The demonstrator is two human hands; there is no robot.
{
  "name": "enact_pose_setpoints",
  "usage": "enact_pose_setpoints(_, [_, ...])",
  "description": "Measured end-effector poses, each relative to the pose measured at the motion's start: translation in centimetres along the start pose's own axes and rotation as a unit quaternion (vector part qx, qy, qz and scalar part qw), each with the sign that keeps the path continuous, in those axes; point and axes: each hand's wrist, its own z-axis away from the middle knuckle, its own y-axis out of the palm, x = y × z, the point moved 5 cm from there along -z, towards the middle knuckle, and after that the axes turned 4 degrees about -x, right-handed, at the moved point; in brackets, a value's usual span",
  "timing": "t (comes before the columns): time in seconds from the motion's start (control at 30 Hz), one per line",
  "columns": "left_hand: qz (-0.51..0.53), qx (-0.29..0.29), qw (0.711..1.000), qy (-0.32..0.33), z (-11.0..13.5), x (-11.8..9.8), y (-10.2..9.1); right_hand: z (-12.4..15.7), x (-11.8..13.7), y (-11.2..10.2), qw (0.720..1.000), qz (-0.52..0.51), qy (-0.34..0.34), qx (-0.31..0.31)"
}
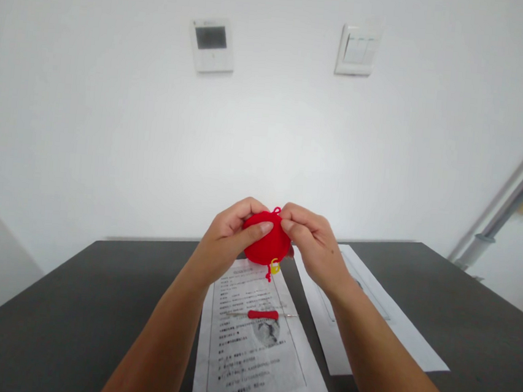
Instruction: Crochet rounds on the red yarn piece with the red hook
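Note:
A round red crocheted piece (267,246) is held up over the dark table between my two hands. My left hand (232,233) grips its left side, thumb pressed across the front. At the upper right edge, my right hand (310,238) pinches it between thumb and fingers. A small red yarn loop sticks up at the top between the hands. From the lower edge hang a yellow stitch marker (275,266) and a short red yarn tail (268,275). Below, a crochet hook (263,314) with a red grip lies across a printed sheet (245,367).
A second paper sheet (395,341) lies on the dark table (94,303), partly under my right forearm. The table's far edge meets a white wall with a thermostat panel (212,46) and a light switch (357,51). A grey pipe (515,196) runs along the right.

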Motion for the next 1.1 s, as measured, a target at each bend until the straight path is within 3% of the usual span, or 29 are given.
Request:
enact_pose_setpoints(0.63, [0.002, -0.001, 1.000, -0.002, -0.02, 0.15, 0.16, -0.14, 0.34, -0.08, 0.999, 0.031, -0.011, -0.015])
enact_pose_setpoints(1.1, [0.019, -0.096, 0.992, 0.082, -0.13, -0.58, 0.10, 0.22, 0.99, 0.10, 0.985, 0.147, -0.082, -0.022])
